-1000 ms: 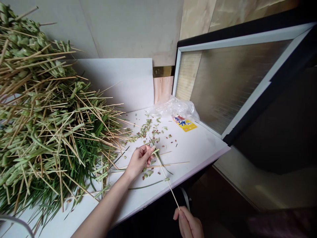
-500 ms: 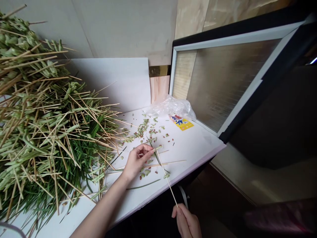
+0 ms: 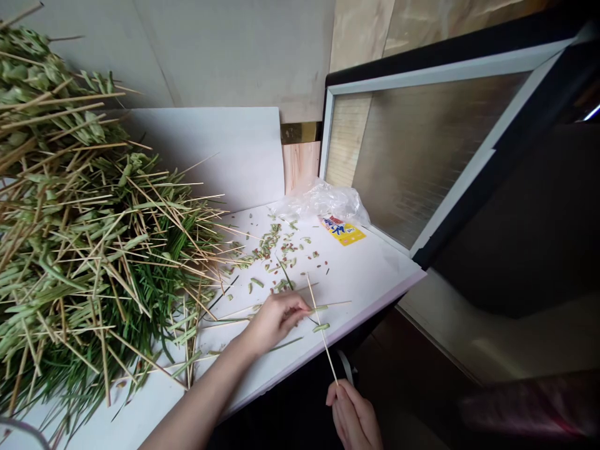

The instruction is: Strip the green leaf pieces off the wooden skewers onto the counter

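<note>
Gripping the skewer (image 3: 327, 353) low in the right hand (image 3: 355, 414) and pinching in the left hand (image 3: 277, 317) the upper of two green pieces (image 3: 321, 327) seemingly threaded midway, apparently barely begun, with loose pieces (image 3: 270, 237) left beyond its tip and loaded skewers (image 3: 65, 281) heaped to its left.
</note>
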A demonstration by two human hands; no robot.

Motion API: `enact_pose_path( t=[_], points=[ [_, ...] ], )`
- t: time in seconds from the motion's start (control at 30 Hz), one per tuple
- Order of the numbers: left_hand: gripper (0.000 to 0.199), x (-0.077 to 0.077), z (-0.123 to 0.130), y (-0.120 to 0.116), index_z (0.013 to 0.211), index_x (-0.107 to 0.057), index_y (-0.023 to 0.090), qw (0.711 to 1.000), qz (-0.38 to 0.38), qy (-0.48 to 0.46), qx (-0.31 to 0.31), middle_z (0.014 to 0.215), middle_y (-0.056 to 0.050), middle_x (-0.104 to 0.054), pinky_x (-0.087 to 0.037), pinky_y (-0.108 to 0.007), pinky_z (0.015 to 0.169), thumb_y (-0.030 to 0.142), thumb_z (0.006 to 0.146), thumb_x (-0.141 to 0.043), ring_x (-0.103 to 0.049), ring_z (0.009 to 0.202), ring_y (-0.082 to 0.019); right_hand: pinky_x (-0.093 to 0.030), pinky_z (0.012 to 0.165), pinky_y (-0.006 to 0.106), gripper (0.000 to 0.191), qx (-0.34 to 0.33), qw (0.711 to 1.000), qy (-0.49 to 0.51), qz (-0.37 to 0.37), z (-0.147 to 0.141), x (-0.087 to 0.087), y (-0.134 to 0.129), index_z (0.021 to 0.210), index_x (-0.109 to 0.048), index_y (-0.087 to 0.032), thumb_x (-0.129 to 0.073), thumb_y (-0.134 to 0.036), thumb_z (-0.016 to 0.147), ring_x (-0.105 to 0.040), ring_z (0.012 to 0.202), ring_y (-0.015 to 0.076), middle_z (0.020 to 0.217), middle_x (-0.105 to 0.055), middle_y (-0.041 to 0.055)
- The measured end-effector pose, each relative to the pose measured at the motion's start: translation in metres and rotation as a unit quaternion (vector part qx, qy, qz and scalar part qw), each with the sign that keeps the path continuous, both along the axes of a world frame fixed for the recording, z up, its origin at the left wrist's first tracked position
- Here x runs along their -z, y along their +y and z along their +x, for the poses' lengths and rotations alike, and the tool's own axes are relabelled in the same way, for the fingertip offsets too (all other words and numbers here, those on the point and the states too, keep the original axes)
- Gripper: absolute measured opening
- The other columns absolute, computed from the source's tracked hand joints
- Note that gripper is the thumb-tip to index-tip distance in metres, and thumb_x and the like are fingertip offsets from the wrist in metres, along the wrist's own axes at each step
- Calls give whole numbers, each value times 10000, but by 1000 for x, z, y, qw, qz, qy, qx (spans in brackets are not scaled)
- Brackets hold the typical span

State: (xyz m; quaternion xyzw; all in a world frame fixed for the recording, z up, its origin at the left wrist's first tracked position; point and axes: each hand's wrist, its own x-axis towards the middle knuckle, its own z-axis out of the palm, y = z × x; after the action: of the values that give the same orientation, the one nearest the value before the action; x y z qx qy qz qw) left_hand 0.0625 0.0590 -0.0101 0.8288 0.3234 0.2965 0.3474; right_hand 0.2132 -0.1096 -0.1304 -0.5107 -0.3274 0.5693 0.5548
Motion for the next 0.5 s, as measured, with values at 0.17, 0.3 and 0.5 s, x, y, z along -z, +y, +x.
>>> enact_pose_path(
  t=[0.17,0.3,0.5],
  points=[
    [230,4,5,-5,871,-734,200,997,-35,20,72,846,-84,-738,-496,-252,704,350,960,-584,-672,765,-185,-88,405,235,549,11,1000,19,-4,0,-9,1,726,-579,-187,-502,-696,918,-158,402,49,442,-252,-136],
    [223,3,4,-5,865,-753,197,996,-55,9,69,848,-85,-752,-501,-249,722,364,939,-624,-685,772,-187,-100,393,232,523,12,999,36,1,-2,-9,0,716,-579,-191,-495,-655,942,-159,381,48,420,-254,-138],
    [304,-12,-6,10,1015,-776,209,998,-61,-5,-10,869,-80,-765,-489,-244,642,418,959,-562,-662,700,-182,-79,406,239,550,55,998,43,3,-3,4,3,693,-565,-200,-519,-707,899,-136,400,53,434,-213,-143]
  ],
)
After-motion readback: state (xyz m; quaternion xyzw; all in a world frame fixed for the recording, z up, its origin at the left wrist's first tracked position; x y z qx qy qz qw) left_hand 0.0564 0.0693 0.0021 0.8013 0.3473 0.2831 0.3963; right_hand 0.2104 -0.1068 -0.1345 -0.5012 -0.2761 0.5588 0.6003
